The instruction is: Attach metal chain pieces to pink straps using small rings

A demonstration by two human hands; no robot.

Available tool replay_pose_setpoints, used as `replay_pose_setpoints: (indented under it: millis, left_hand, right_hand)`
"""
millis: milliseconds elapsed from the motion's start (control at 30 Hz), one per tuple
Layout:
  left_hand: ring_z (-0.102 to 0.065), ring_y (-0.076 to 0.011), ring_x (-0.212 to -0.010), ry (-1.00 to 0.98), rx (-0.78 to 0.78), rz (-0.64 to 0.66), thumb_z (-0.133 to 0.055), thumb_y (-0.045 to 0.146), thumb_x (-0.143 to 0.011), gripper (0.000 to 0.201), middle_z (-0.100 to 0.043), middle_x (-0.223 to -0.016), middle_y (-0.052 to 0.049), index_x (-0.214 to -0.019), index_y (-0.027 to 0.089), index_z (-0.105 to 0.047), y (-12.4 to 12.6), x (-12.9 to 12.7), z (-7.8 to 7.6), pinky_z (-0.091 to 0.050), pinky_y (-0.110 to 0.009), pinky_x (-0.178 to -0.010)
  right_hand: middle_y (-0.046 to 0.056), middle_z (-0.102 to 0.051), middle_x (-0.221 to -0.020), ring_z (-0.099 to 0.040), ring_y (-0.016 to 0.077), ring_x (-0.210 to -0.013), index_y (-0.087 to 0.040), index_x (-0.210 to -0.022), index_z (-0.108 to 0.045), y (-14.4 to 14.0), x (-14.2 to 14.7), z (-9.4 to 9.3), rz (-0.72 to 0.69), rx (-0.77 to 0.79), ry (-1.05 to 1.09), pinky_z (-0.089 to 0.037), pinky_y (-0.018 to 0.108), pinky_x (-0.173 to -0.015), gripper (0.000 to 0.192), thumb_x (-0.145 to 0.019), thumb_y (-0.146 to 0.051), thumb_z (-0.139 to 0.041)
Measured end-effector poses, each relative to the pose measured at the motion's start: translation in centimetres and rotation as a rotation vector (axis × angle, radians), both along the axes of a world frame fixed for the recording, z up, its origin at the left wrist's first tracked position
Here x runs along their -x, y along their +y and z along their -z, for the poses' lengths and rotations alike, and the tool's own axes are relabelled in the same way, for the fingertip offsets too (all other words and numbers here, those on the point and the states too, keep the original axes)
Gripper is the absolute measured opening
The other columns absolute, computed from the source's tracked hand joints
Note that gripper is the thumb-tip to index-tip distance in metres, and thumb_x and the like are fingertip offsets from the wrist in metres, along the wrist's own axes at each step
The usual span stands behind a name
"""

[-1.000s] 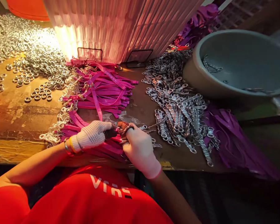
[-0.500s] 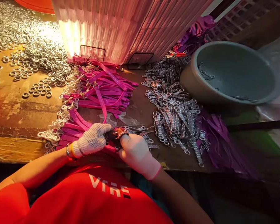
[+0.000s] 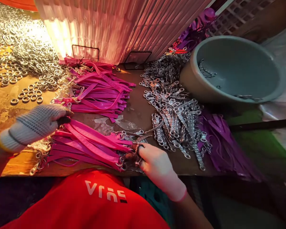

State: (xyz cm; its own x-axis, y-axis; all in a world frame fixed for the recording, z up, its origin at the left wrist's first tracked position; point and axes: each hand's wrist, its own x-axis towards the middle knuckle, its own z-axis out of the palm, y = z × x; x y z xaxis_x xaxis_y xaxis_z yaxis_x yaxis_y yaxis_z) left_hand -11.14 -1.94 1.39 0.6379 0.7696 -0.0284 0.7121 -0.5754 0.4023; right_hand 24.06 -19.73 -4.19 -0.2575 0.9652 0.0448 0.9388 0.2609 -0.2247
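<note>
- Left hand (image 3: 34,122), in a white knitted glove, is resting at the left end of the near bundle of glossy pink plastic straps (image 3: 88,146); its dark fingertips are pinching one strap end.
- Right hand (image 3: 157,163), in a pale glove, is lying at the bundle's right end by the table's near edge, fingers curled and pressing on a small metal ring fitting (image 3: 131,156) there.
- The near bundle is lying across the worn wooden table (image 3: 4,109), between the two hands.
- A second heap of pink straps (image 3: 97,90) is lying farther back.
- Loose silver metal rings (image 3: 30,58) are covering the table's left part.
- A pile of silver metal clasps (image 3: 176,111) is lying right of the straps.
- A grey round plastic basin (image 3: 235,68) is standing beyond the clasps.
</note>
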Motion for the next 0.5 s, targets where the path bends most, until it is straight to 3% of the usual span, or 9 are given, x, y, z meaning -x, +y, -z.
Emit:
replay_pose_setpoints:
  millis: [67,133,233,333,400,500]
  left_hand:
    - [-0.064,-0.0207,-0.083,-0.115,0.103,-0.11,-0.053,0.032,-0.088,0.031,-0.073,-0.094,-0.009,-0.104,0.016,-0.073,-1.5,-0.9,0.4,-0.048,-0.031,-0.077]
    - [-0.06,-0.0158,-0.069,-0.362,0.362,-0.27,-0.056,0.043,-0.09,0.035,-0.072,-0.089,-0.008,-0.109,0.017,-0.07,-3.1,-3.0,0.7,-0.046,-0.025,-0.063]
    - [-0.051,-0.0103,-0.054,-0.828,1.03,-0.408,-0.053,0.061,-0.089,0.054,-0.07,-0.09,-0.011,-0.115,0.014,-0.066,-4.5,-6.8,1.3,-0.032,-0.02,-0.044]
    - [-0.063,-0.0171,-0.075,-1.067,1.591,-0.41,-0.053,0.066,-0.087,0.064,-0.067,-0.109,-0.017,-0.117,0.011,-0.063,-4.5,-9.5,1.8,-0.039,-0.019,-0.047]
    - [-0.066,-0.0229,-0.092,-1.143,1.768,-0.397,-0.053,0.063,-0.088,0.061,-0.065,-0.118,-0.019,-0.117,0.01,-0.063,-4.4,-10.3,2.1,-0.045,-0.021,-0.054]
    - [-0.065,-0.0277,-0.105,-1.204,1.842,-0.38,-0.056,0.053,-0.089,0.052,-0.063,-0.123,-0.021,-0.114,0.008,-0.064,-4.6,-10.6,2.5,-0.048,-0.023,-0.059]
  right_hand:
    - [0.01,-0.071,-0.102,-0.062,0.0237,-0.093,-0.018,-0.087,-0.07,0.9,-2.3,0.1,0.001,0.027,-0.025,-0.044,0.032,-0.076,0.023,-0.073,-0.006,-0.056]
    - [0.01,-0.07,-0.115,-0.058,0.0278,-0.108,-0.017,-0.085,-0.072,2.5,-4.8,0.5,-0.001,0.002,-0.155,-0.043,0.037,-0.084,0.029,-0.07,-0.001,-0.054]
    - [0.01,-0.072,-0.112,-0.055,0.031,-0.112,-0.018,-0.075,-0.071,5.1,-7.4,1.5,-0.06,0.034,-0.406,-0.041,0.042,-0.089,0.025,-0.067,0.0,-0.055]
    - [0.014,-0.071,-0.087,-0.059,0.0305,-0.094,-0.017,-0.068,-0.069,6.4,-8.5,2.3,-0.092,0.035,-0.533,-0.042,0.043,-0.085,0.019,-0.073,-0.004,-0.056]
    - [0.016,-0.068,-0.083,-0.059,0.0306,-0.087,-0.017,-0.069,-0.068,6.6,-8.8,2.7,-0.054,-0.038,-0.498,-0.045,0.043,-0.081,0.02,-0.075,-0.005,-0.053]
    - [0.018,-0.067,-0.085,-0.061,0.0314,-0.087,-0.015,-0.077,-0.069,6.4,-9.2,3.5,0.09,-0.119,-0.274,-0.048,0.042,-0.079,0.022,-0.071,-0.006,-0.05]
